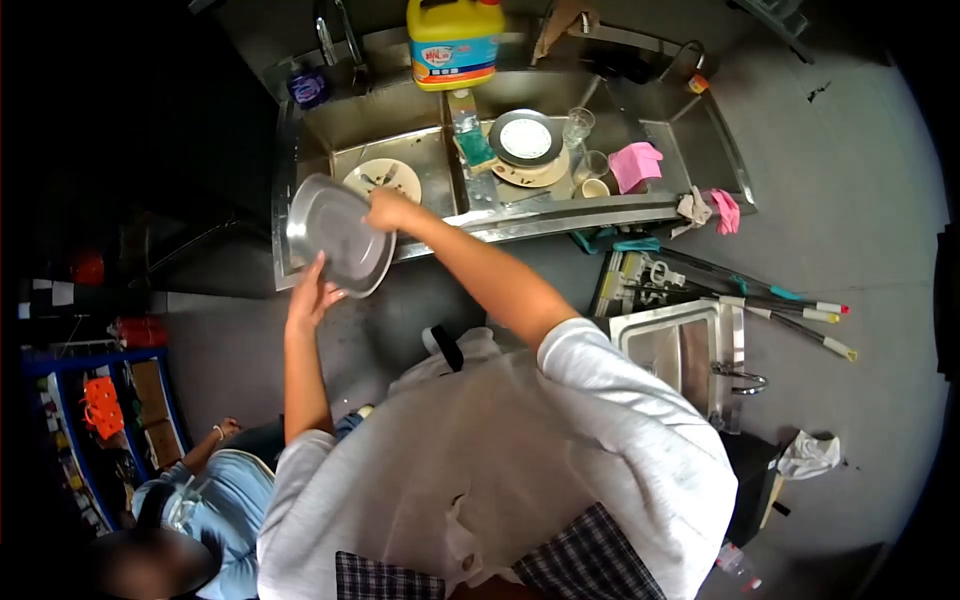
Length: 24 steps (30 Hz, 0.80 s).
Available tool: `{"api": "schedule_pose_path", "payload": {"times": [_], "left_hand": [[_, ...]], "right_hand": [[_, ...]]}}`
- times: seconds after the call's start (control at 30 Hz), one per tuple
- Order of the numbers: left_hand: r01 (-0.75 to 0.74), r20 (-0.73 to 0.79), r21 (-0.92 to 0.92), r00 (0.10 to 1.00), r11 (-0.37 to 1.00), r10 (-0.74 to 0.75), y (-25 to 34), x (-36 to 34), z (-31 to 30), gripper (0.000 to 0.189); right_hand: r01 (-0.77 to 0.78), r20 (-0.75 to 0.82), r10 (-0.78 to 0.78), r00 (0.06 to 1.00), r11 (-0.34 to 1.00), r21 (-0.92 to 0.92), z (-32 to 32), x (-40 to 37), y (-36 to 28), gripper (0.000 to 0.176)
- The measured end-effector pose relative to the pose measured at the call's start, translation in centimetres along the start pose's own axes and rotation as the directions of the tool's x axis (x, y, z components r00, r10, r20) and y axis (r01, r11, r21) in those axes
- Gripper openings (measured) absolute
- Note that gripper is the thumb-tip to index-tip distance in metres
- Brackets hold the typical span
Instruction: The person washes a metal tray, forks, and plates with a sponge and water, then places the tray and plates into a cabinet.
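A round stainless steel basin [340, 225] is tilted over the front edge of the left sink, its inside facing me. My right hand [395, 212] grips its right rim with fingers closed. My left hand [313, 295] is at the lower rim, thumb up along the metal and other fingers partly behind the basin. Just past the basin, a cream plate [398, 178] with cutlery and food scraps lies in the left sink [350, 150]. A green and yellow sponge [475, 150] rests on the divider between the sinks.
The middle sink holds stacked plates [527, 138], glasses [579, 125] and a pink cloth [636, 166]. A yellow detergent jug [455, 45] stands behind. Mops [740, 290] and a small sink [675, 355] are right. A person in blue [225, 500] is at lower left.
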<state>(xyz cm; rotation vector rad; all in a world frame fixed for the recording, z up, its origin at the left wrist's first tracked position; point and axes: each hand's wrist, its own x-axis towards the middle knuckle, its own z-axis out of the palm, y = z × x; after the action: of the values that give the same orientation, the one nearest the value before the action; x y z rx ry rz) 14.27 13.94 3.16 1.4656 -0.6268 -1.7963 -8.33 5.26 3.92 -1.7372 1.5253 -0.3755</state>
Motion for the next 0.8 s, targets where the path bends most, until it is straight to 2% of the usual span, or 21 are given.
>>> {"api": "schedule_pose_path", "payload": {"times": [0.03,0.07,0.1,0.17,0.23,0.3,0.4,0.43,0.47,0.5,0.53,0.63,0.67,0.8], "left_hand": [[-0.072,-0.053,0.198,0.995,0.978,0.084,0.1,-1.1,-0.7,0.051],[-0.104,-0.077,0.23,0.989,0.968,0.125,-0.6,-1.3,-2.3,0.042],[-0.128,-0.107,0.261,0.981,0.957,0.161,-1.6,-2.0,-3.8,0.033],[-0.186,-0.204,0.145,0.955,0.972,0.213,-3.1,-4.5,-4.8,0.032],[-0.211,-0.333,-0.003,0.922,0.977,0.198,-4.5,-7.4,-5.3,0.035],[-0.12,-0.417,-0.027,0.904,0.992,0.098,-6.5,-9.6,-8.1,0.035],[-0.186,-0.559,-0.205,0.828,0.961,0.041,-10.8,-11.3,-11.7,0.036],[-0.219,-0.593,-0.258,0.805,0.941,0.024,-12.3,-12.0,-12.7,0.036],[-0.262,-0.611,-0.31,0.792,0.914,0.02,-13.5,-12.6,-13.3,0.036],[-0.305,-0.626,-0.359,0.78,0.882,0.015,-14.6,-13.0,-13.8,0.036],[-0.288,-0.642,-0.383,0.766,0.877,-0.029,-15.8,-13.3,-14.6,0.03],[-0.248,-0.665,-0.413,0.74,0.876,-0.104,-18.5,-13.3,-17.5,0.026],[-0.217,-0.643,-0.42,0.757,0.882,-0.12,-19.0,-13.2,-18.2,0.027],[-0.244,-0.667,-0.463,0.729,0.852,-0.154,-18.1,-12.7,-15.3,0.03]], "right_hand": [[0.009,0.041,-0.012,0.999,0.998,0.068,1.2,-1.0,0.1,0.038],[0.064,0.137,-0.101,0.985,0.965,0.254,2.9,-1.2,1.4,0.043],[-0.208,0.468,-0.078,0.88,0.824,0.528,1.5,-3.6,0.6,0.05],[-0.251,0.693,-0.218,0.687,0.824,0.508,-0.1,-5.8,0.6,0.054],[-0.195,0.67,-0.276,0.689,0.82,0.538,-0.8,-5.3,4.0,0.054],[-0.225,0.595,-0.249,0.764,0.762,0.608,-2.3,-4.9,8.5,0.049],[-0.25,0.472,-0.139,0.871,0.7,0.669,-6.2,-5.1,14.6,0.036],[-0.231,0.377,-0.059,0.924,0.702,0.674,-7.9,-6.0,15.3,0.029],[-0.231,0.305,-0.002,0.952,0.648,0.726,-8.6,-6.1,17.2,0.025],[-0.218,0.25,0.046,0.967,0.655,0.724,-9.5,-5.9,18.7,0.021],[-0.234,0.198,0.13,0.972,0.653,0.72,-10.7,-6.2,19.1,0.02],[-0.204,0.12,0.189,0.975,0.532,0.822,-12.3,-6.4,22.1,0.017],[-0.203,0.103,0.215,0.971,0.518,0.831,-12.5,-6.6,22.8,0.016],[-0.219,0.083,0.279,0.957,0.504,0.835,-12.7,-6.5,22.3,0.016]]}}
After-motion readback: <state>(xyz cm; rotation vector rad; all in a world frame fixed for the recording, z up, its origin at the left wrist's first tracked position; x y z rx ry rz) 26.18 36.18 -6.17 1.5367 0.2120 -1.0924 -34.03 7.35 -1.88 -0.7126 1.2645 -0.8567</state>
